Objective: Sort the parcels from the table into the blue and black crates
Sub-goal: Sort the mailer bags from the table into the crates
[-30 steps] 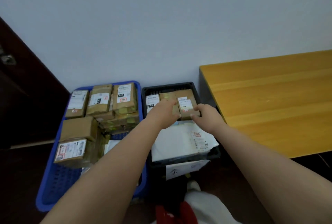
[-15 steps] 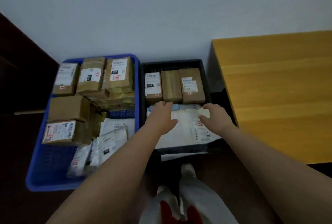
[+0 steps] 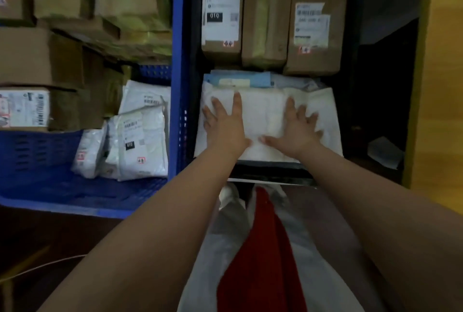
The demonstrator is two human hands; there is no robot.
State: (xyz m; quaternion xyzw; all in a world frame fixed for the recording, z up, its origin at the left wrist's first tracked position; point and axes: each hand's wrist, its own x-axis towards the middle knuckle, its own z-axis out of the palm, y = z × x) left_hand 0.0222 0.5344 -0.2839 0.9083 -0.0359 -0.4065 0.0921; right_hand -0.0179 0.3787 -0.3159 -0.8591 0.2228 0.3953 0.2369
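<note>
Two crates sit side by side, touching along their long walls: the blue crate on the left and the black crate on the right. The blue one runs off the left and far edges of the view, so its full load cannot be seen; brown boxes fill its far part, and white mailer bags lie at its near right, leaving bare blue floor at the near left. The wooden table shows only as a strip along the right edge, with a dark gap between it and the black crate. In the black crate three brown parcels stand in a row at the far end, the left and right ones labelled, the print too blurred to read. Nearer lies a stack of flat soft parcels; a blue one peeks out under the white parcel on top. The left hand and right hand both lie flat on that white parcel, each grip wide open with fingers spread and pressing down, thumbs pointing toward each other. Both forearms cover the crate's near rim.
</note>
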